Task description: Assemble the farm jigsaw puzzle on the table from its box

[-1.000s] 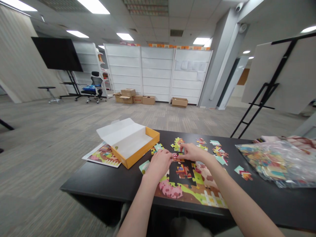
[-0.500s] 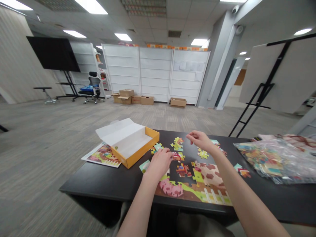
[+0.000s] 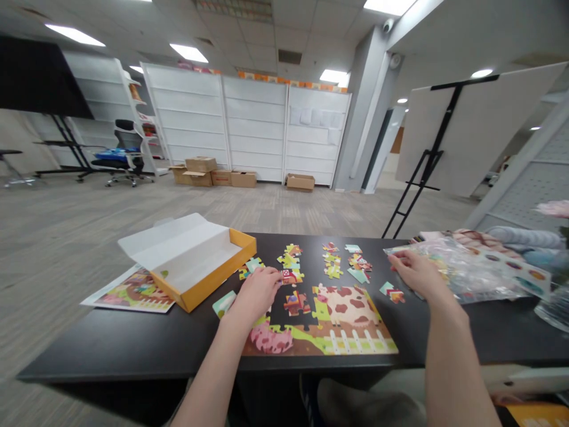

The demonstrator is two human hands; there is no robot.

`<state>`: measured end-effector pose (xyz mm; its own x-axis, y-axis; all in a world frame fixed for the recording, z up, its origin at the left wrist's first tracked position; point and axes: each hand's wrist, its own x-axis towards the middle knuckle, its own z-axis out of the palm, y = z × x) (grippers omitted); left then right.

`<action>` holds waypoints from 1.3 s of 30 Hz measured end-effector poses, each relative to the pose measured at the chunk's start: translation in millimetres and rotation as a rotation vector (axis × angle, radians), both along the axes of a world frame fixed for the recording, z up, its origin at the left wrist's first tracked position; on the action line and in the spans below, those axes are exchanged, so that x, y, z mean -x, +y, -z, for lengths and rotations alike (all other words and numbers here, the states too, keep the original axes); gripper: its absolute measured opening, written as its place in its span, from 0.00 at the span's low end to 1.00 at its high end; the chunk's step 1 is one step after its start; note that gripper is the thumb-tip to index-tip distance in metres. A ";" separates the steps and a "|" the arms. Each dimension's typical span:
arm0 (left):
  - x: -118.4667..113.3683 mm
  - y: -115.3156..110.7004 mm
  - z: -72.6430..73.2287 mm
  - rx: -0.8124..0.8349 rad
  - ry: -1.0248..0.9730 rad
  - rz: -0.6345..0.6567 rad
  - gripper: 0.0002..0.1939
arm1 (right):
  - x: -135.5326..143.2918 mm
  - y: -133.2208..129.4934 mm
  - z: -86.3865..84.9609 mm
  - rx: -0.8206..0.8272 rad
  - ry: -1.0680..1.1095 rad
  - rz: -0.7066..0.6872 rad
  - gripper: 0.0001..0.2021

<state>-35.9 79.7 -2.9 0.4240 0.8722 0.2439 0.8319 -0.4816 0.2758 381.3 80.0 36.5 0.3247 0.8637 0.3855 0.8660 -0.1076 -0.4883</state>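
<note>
My left hand (image 3: 260, 287) is low over the left side of a part-built farm jigsaw, fingers curled together, tips at the left edge of a jigsaw piece with a red barn (image 3: 291, 276). Its grip is partly hidden under the fingers. My right hand (image 3: 415, 270) hovers at the left edge of a clear plastic bag (image 3: 471, 279), fingers loosely bent and nothing visible in them. A small loose piece (image 3: 392, 292) lies just left of it. The joined part shows a spotted cow (image 3: 349, 305), a pink pig (image 3: 271, 339) and a white fence. A small joined cluster (image 3: 297, 302) sits in the gap.
An open yellow box (image 3: 208, 276) stands at the left, overlapping a printed picture sheet (image 3: 133, 290). More loose pieces (image 3: 331, 261) lie in groups along the back of the black table (image 3: 111, 347). A glass vase (image 3: 553, 308) stands at the far right.
My right hand has moved from above the middle pieces rightward to the plastic bag's edge. The view has turned right. My left hand keeps its place beside the barn piece.
</note>
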 end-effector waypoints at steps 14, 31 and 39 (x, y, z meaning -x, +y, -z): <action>0.0 0.6 11.4 -0.012 -0.015 -0.042 0.16 | 17.0 45.4 60.1 0.181 -0.265 -0.201 0.20; 1.1 -28.3 -16.8 0.138 -0.223 0.194 0.19 | 16.5 45.3 64.6 0.192 -0.218 -0.160 0.20; -2.4 -29.8 -9.4 0.153 -0.197 0.184 0.16 | 21.7 35.7 47.1 0.068 -0.152 -0.160 0.12</action>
